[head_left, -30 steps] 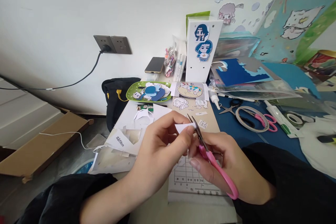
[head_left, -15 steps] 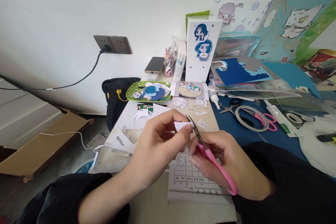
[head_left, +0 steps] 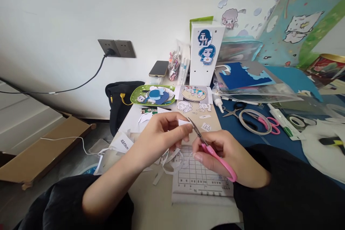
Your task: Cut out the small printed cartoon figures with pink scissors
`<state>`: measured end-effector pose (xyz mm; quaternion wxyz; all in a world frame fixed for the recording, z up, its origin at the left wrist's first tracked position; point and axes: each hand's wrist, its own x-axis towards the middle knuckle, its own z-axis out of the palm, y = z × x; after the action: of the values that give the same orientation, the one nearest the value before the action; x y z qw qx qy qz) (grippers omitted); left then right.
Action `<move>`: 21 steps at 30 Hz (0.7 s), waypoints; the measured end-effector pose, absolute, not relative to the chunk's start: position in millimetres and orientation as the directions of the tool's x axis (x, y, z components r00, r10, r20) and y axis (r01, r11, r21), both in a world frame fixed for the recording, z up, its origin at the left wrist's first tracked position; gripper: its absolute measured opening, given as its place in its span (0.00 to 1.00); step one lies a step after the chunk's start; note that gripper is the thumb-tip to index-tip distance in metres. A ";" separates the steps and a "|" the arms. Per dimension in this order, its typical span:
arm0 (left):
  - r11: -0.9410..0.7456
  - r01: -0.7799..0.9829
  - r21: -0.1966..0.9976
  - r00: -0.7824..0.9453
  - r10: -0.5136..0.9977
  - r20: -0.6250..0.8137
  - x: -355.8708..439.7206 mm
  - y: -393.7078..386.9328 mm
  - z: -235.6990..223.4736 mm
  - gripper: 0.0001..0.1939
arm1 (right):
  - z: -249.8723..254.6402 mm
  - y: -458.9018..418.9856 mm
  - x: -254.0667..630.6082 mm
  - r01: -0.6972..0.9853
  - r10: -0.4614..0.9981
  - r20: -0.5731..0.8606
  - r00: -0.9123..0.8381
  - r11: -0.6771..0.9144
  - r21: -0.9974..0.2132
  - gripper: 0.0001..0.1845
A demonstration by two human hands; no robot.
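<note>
Between the thumb and fingers of my left hand (head_left: pixel 168 133) is a small piece of white paper (head_left: pixel 184 122). My right hand (head_left: pixel 219 152) grips pink-handled scissors (head_left: pixel 211 151), their blades pointing up and left beside the paper's right edge. Whether the blades touch the paper, I cannot tell. Beneath my hands lie curled paper strips (head_left: pixel 172 161) and a printed grid sheet (head_left: pixel 202 183). Cut-out line drawings of characters (head_left: pixel 184 106) rest farther back, near a small paper cut-out (head_left: pixel 206 126).
A green tray (head_left: pixel 134 97) holds blue and white paper shapes. At the right are a grey tape ring (head_left: pixel 244 124), a glue tube (head_left: pixel 283 120) and blue paper (head_left: pixel 242 77). A phone (head_left: pixel 159 68) and a white stand (head_left: pixel 202 75) are at the back.
My right hand and the scissors have shifted slightly left, and the blades have moved down and left beside the paper. More of the curled strips shows below my left hand.
</note>
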<state>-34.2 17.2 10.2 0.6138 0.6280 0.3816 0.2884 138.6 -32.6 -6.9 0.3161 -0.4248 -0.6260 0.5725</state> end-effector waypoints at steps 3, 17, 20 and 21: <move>0.078 0.105 0.991 0.550 0.826 -0.123 -34.3 19.8 10.2 0.11 | -7.3 -32.4 139.4 0.170 0.892 -0.106 -0.440 -0.033 -0.985 0.06; 0.134 -0.037 0.990 0.496 0.863 -0.098 -31.2 19.9 8.2 0.09 | -12.1 -32.0 136.8 0.058 0.924 -0.137 -0.357 -0.125 -0.990 0.09; 0.123 -0.003 0.992 0.475 0.873 -0.107 -31.2 20.2 7.3 0.09 | -10.6 -32.3 136.2 0.047 0.920 -0.152 -0.361 -0.145 -0.988 0.08; 0.117 0.012 0.993 0.469 0.876 -0.109 -31.3 20.3 6.9 0.10 | -10.2 -32.2 136.1 0.047 0.919 -0.156 -0.362 -0.149 -0.988 0.08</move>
<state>-31.3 20.3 6.9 0.6385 0.5716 0.3885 0.3385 136.1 -32.2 -10.2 0.3532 -0.4406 -0.5484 0.6168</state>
